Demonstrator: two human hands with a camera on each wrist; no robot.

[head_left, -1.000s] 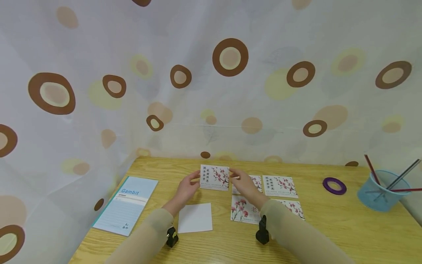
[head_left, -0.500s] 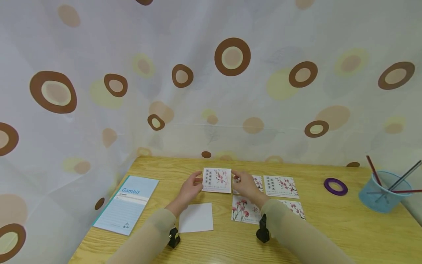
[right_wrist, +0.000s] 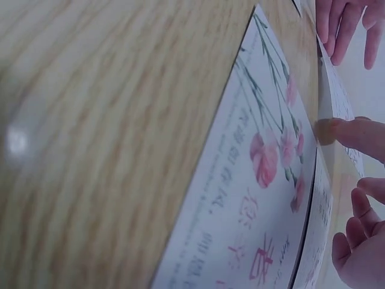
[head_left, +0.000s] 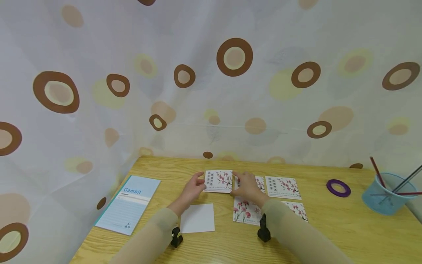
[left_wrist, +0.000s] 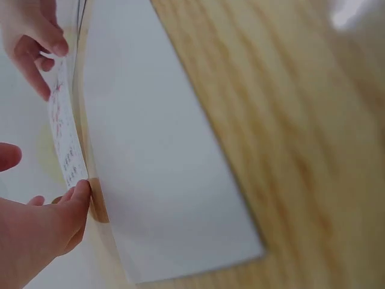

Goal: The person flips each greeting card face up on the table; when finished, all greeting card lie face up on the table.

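Note:
In the head view, a white card with black characters and a pink blossom branch lies flat or nearly so at the back of the table. My left hand is at its left edge. In the left wrist view, the left thumb touches a card corner while the forefinger stands apart. My right hand holds the card's right edge, thumb on the near corner and forefinger on the far one. That hand partly covers a blossom card and a carnation card.
A blank white card lies in front of the left hand. Two more blossom cards lie to the right, one partly behind the sleeve. A Gambit notebook is at left; a purple tape ring and blue pen cup are at right.
Both hands have brought the blossom card down and slightly right, from tilted up to flat or nearly flat beside the other cards. The left forefinger has come away from it.

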